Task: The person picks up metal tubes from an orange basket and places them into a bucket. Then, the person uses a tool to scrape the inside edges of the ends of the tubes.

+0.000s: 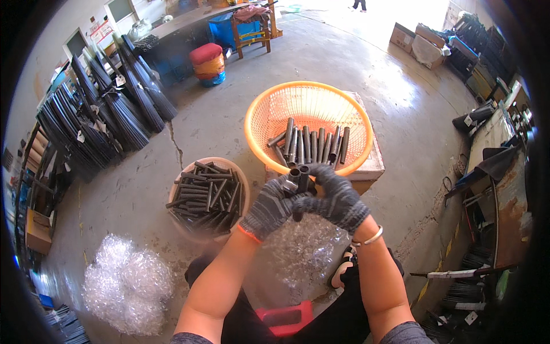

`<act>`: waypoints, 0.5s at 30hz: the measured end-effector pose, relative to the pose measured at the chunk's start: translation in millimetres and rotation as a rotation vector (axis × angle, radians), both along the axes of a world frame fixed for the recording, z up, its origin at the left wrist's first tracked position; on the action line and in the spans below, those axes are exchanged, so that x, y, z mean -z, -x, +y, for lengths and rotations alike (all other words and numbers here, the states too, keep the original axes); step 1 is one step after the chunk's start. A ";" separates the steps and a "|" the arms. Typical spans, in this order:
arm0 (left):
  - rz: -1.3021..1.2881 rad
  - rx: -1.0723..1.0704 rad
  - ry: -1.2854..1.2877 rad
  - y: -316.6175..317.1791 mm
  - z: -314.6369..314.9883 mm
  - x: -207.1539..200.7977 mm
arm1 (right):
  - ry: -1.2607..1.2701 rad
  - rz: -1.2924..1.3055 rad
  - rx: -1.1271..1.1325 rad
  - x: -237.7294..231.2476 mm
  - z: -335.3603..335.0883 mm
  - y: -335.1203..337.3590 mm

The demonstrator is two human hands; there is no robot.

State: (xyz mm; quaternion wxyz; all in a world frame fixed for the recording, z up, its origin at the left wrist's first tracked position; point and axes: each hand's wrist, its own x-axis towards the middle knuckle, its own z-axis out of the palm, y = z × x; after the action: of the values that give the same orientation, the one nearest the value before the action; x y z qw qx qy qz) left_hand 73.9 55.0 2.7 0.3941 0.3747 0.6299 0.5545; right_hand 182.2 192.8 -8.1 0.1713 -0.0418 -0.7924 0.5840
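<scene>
My left hand (268, 207) and my right hand (337, 198), both in grey knit gloves, are closed together round a few short dark tubes (294, 174). The open ends of these tubes point up at me. Just beyond my hands, an orange plastic basket (250, 129) holds a row of similar dark tubes (313, 146) leaning on its inside. A round pinkish tub (245, 182) to the left of my left hand is heaped with more dark tubes (207, 195) lying in all directions. My gloves hide the lower parts of the held tubes.
The basket rests on a box (373, 163). Clear plastic scraps (129, 284) lie at lower left, with more (303, 246) below my hands. Bundles of long dark rods (117, 109) lean at the left. A red stool (286, 318) is between my legs. Cluttered shelving (515, 212) lines the right.
</scene>
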 end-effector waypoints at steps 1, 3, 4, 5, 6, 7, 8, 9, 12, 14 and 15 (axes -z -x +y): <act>-0.017 0.071 -0.131 2.3 -1.2 16.6 | 0.253 -0.161 -0.074 -8.1 -8.7 0.3; 0.066 0.121 -0.037 5.4 -3.3 27.4 | 0.502 -0.182 -0.148 -5.5 -14.3 1.1; 0.215 0.116 -0.045 5.1 -3.4 34.7 | 0.528 -0.167 -0.148 -9.1 -17.9 0.6; 0.365 0.105 -0.049 4.2 -3.9 42.3 | 0.554 -0.152 -0.149 -12.3 -21.3 0.4; 0.244 0.109 -0.002 1.8 -1.2 35.8 | 0.557 -0.165 -0.113 -14.8 -22.0 -0.3; 0.122 0.112 0.045 -1.5 1.1 22.1 | 0.560 -0.178 -0.075 -17.0 -22.6 -1.3; 0.001 0.116 0.093 -3.3 2.7 15.3 | 0.564 -0.191 -0.038 -17.5 -22.9 -1.6; -0.065 0.129 0.076 -3.2 2.0 16.6 | 0.472 -0.089 -0.002 -15.6 -24.2 -0.1; -0.190 0.162 0.018 -2.0 0.2 30.9 | 0.224 0.160 0.072 -2.1 -24.2 6.0; -0.172 0.172 -0.030 -2.3 0.5 40.9 | 0.100 0.253 0.074 3.2 -21.3 10.0; -0.245 0.150 -0.034 -5.3 0.1 35.9 | 0.121 0.237 0.071 5.7 -19.8 10.0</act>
State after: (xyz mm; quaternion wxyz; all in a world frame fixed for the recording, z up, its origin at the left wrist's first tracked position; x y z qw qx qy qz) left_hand 79.1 55.1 -33.3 0.5021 0.3569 0.5376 0.5758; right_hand 172.2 173.0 -13.8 0.2815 -0.0110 -0.7279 0.6252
